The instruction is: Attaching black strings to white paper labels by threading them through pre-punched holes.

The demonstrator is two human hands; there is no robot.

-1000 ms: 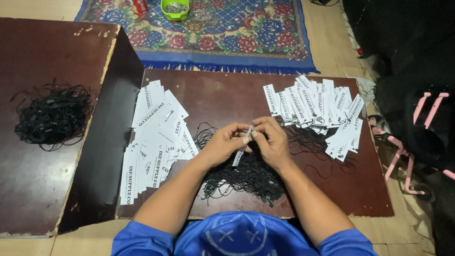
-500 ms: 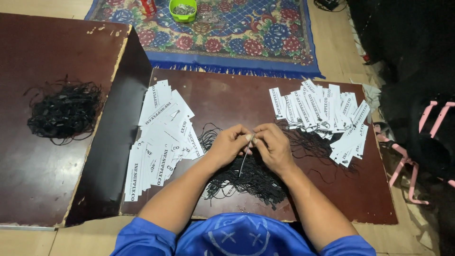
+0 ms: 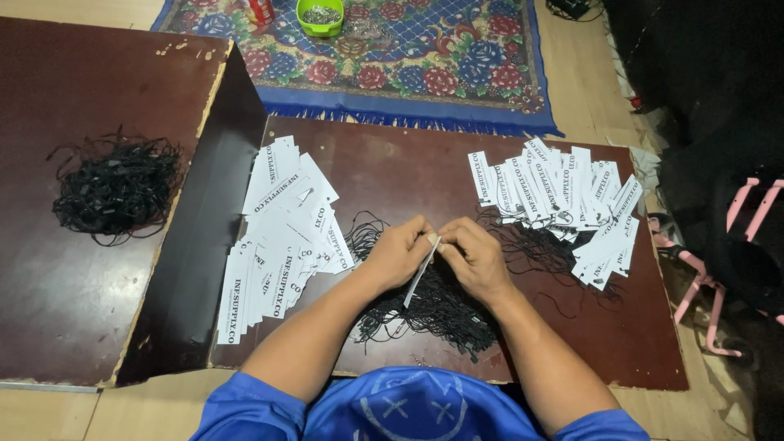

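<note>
Above black tangled cords [image 3: 433, 306], left hand [image 3: 398, 253] and right hand [image 3: 476, 256] pinching narrow white paper tag [image 3: 421, 269]; best held steady, pile at three o'clock.

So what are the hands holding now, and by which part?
Both hands, left and right, pinch one white tag by its top end; the rest hangs free over the black strings.

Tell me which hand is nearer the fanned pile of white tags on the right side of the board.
Right. The right hand sits just left of that right tag pile, pinching the white tag; the left hand is farther off, beyond the right hand.
</note>
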